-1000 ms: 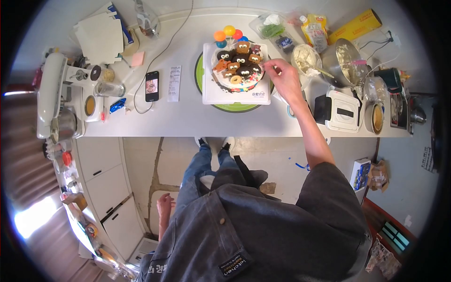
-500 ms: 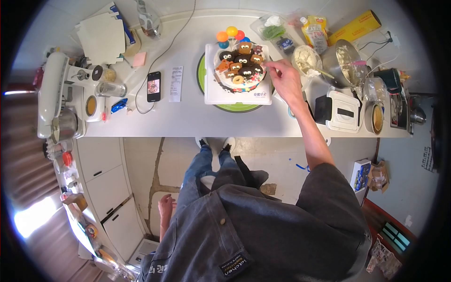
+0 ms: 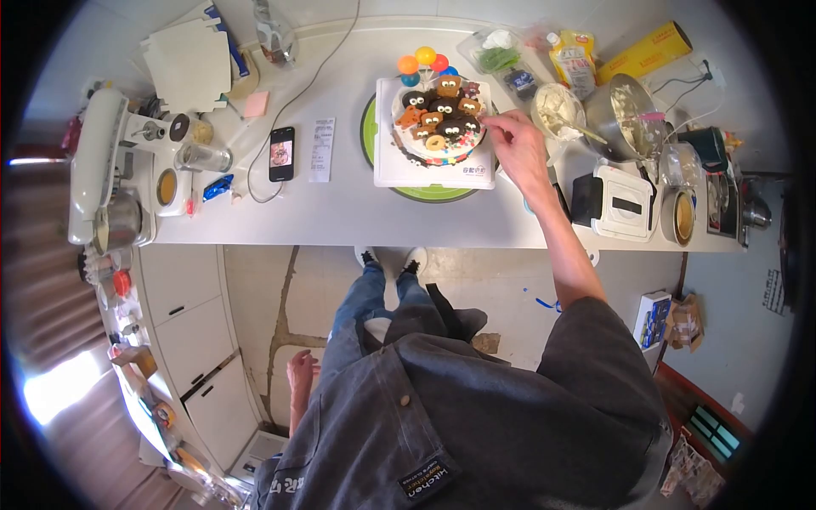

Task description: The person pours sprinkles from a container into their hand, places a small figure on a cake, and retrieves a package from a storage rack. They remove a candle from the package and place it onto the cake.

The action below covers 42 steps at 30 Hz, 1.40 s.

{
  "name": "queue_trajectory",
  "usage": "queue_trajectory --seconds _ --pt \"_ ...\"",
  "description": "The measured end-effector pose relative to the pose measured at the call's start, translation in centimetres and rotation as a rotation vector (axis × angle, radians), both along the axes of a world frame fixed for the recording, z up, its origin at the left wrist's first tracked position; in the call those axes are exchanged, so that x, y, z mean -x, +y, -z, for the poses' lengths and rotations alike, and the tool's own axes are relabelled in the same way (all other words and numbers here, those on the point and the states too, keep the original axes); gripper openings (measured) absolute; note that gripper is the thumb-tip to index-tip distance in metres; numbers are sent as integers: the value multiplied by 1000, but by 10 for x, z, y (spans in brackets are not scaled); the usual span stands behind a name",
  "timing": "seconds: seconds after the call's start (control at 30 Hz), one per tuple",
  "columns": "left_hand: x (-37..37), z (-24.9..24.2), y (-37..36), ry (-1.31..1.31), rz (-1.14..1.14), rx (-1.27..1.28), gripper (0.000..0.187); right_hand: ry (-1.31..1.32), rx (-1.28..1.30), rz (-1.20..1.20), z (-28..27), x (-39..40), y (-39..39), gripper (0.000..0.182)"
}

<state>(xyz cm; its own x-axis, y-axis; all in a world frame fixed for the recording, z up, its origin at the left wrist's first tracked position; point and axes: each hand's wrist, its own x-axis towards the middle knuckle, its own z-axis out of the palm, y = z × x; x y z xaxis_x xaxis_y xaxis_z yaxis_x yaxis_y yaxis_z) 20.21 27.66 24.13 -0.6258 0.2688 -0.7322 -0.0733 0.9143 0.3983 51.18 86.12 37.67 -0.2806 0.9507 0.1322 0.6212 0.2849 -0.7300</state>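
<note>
A round decorated cake [image 3: 438, 151] stands on a white square board [image 3: 399, 176], over a green turntable [image 3: 369, 127]. Dark and brown cookies with candy eyes, a ring-shaped piece, coloured sprinkles and small balloon-like balls [image 3: 425, 56] top it. At the cake's right edge is my right hand [image 3: 517, 146], thumb and fingertips pinched together. Whatever sits between those fingertips is too small or hidden to make out. Low beside my body hangs my left hand [image 3: 301, 371], away from the counter, its fingers loosely bent and apart with nothing seen in them.
Left of the cake lie a phone [image 3: 281, 155] and a paper slip [image 3: 321, 150]; a stand mixer [image 3: 102, 161] is farther left. On the right are a bowl of cream [image 3: 557, 106], a metal bowl [image 3: 625, 93] and a white-lidded container [image 3: 625, 204].
The whole view has shifted slightly. My right hand stays pinched at the cake's right edge, with only a small shift of the fingers. The left hand hangs as before.
</note>
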Motion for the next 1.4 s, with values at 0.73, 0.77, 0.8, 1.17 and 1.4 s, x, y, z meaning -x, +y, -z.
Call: queue_trajectory --seconds 0.73,0.77,0.8,1.17,1.4 --pt "0 14 5 37 53 -22 36 387 784 271 120 -70 -38 51" --pt "2 14 8 40 52 -27 35 438 771 280 120 -65 -35 51" --pt "3 16 11 44 36 -54 35 488 762 284 121 -60 -33 51" --pt "28 -3 101 145 62 -252 33 668 913 361 126 -36 -42 49" --pt "63 1 187 116 251 -392 33 686 930 435 109 -31 -55 50"
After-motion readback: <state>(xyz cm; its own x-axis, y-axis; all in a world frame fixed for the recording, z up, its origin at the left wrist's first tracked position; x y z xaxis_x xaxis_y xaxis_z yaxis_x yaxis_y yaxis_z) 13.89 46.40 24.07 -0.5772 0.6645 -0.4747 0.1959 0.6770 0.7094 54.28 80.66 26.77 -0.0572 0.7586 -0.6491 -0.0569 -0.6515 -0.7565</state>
